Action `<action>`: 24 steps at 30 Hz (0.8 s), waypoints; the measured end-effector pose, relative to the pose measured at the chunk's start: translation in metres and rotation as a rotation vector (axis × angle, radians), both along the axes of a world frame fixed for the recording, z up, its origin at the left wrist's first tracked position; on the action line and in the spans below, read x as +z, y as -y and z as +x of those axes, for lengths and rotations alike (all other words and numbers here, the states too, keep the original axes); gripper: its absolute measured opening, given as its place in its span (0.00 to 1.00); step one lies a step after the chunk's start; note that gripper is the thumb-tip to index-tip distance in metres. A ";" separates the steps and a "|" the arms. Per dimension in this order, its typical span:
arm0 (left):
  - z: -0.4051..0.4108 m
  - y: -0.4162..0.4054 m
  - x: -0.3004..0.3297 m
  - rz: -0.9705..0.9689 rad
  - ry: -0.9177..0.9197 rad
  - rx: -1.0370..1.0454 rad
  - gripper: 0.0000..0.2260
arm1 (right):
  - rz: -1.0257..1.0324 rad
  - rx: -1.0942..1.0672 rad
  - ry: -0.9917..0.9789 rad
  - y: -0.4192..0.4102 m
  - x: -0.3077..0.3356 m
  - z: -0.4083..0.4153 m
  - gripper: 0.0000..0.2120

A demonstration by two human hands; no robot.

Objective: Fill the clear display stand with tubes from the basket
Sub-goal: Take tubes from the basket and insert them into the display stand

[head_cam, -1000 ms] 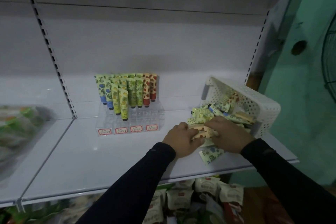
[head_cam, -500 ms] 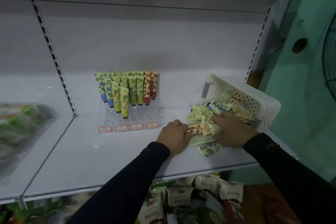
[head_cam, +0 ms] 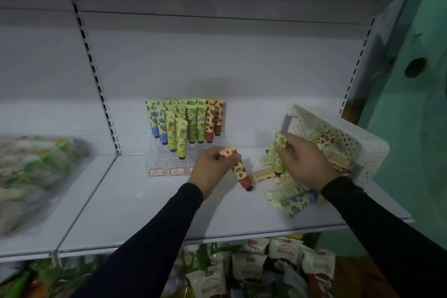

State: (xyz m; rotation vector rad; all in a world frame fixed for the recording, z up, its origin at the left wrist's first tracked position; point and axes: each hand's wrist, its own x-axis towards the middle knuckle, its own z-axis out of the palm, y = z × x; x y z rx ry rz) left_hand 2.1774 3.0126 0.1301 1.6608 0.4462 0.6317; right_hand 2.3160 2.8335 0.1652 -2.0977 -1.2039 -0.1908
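Observation:
The clear display stand [head_cam: 158, 164] sits on the white shelf [head_cam: 135, 201], holding several upright tubes [head_cam: 191, 121] with blue, yellow, green and red caps. My left hand [head_cam: 212, 167] grips a red-capped strawberry tube [head_cam: 240, 169], cap pointing down, just right of the stand's front. My right hand [head_cam: 304, 164] holds a green tube [head_cam: 279, 150] above a pile of loose tubes [head_cam: 287, 196] spilled on the shelf. The white perforated basket [head_cam: 358, 143] lies tipped on its side behind that hand, with more tubes inside.
A blurred bag of green-printed goods [head_cam: 33, 172] lies on the left shelf bay. Packaged snacks [head_cam: 254, 266] fill the level below. A green wall [head_cam: 416, 128] stands at the right, and a slotted upright [head_cam: 96, 75] divides the bays.
My left hand has lifted a red-capped tube out of the pile and moved it left toward the stand. My right hand has picked up a green tube from the heap.

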 end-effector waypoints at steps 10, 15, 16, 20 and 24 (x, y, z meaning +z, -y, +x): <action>-0.053 -0.048 -0.005 -0.377 0.144 0.180 0.09 | 0.237 0.096 -0.541 -0.059 -0.007 -0.023 0.07; -0.061 -0.060 -0.018 -0.220 0.112 0.261 0.10 | 0.254 0.126 -0.507 -0.082 -0.008 -0.023 0.09; -0.062 -0.061 -0.020 -0.195 0.110 0.271 0.10 | 0.252 0.128 -0.500 -0.085 -0.007 -0.023 0.10; -0.064 -0.061 -0.027 -0.172 0.133 0.313 0.11 | 0.299 0.155 -0.548 -0.101 -0.006 -0.018 0.10; -0.065 -0.057 -0.030 -0.250 0.186 0.320 0.11 | 0.323 0.167 -0.530 -0.119 0.000 -0.015 0.10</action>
